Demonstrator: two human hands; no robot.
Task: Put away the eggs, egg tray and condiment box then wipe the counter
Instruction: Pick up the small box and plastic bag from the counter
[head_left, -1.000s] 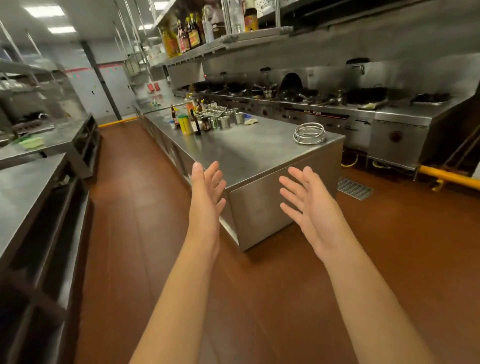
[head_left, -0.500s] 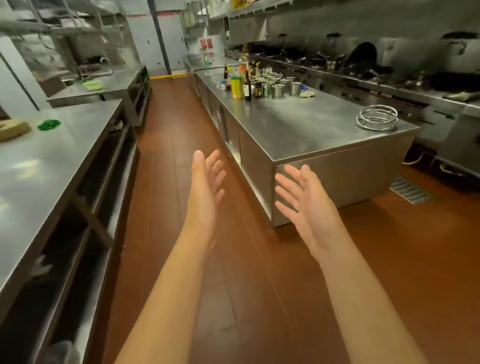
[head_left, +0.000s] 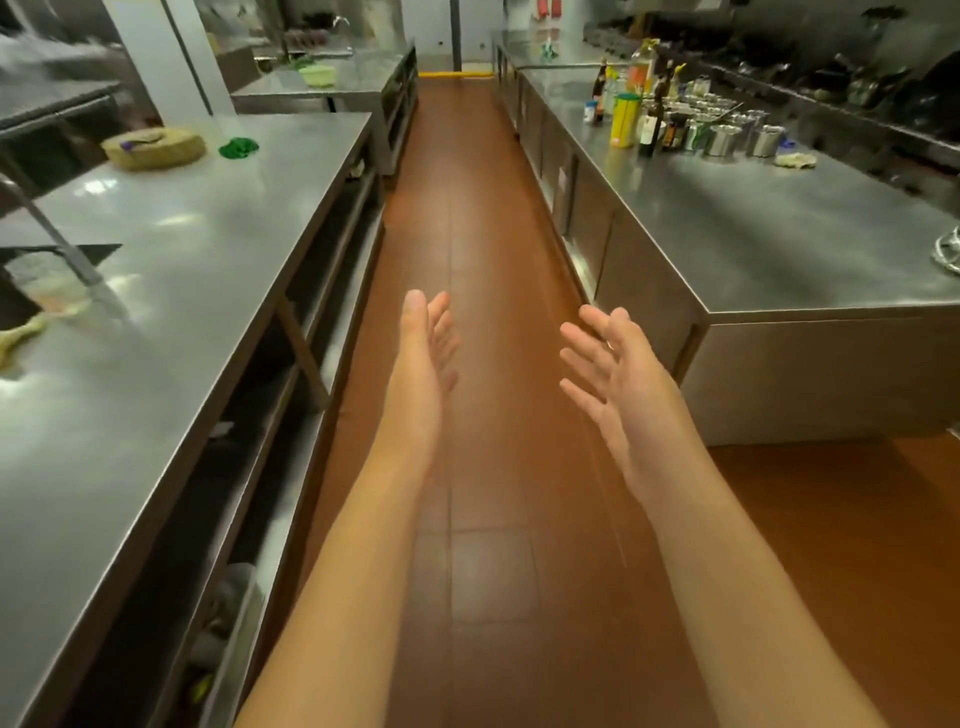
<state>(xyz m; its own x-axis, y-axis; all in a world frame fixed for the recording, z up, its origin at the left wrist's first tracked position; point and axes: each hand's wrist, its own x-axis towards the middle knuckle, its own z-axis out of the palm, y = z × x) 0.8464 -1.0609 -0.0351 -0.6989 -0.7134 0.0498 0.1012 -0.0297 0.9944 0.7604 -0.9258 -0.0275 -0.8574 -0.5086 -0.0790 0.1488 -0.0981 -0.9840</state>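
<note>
My left hand (head_left: 423, 364) and my right hand (head_left: 618, 384) are held out in front of me over the brown aisle floor, palms facing each other, fingers apart, holding nothing. A steel counter (head_left: 171, 249) runs along my left. On it lie a round wooden chopping block (head_left: 153, 148), a green cloth (head_left: 238, 147) and, near the left edge, a yellowish rag (head_left: 21, 335). A second steel counter (head_left: 753, 223) runs along my right. No eggs, egg tray or condiment box can be made out.
Bottles, a yellow canister (head_left: 625, 120) and several steel pots (head_left: 724, 136) crowd the far end of the right counter, with a pale cloth (head_left: 795, 160) beside them. Stoves line the far right wall. Open shelves (head_left: 291, 415) sit under the left counter. The aisle floor (head_left: 467, 218) stretches ahead.
My view has swung left, from the right counter's corner to looking down the aisle. The left counter has come into view. Both hands stay open in front of me.
</note>
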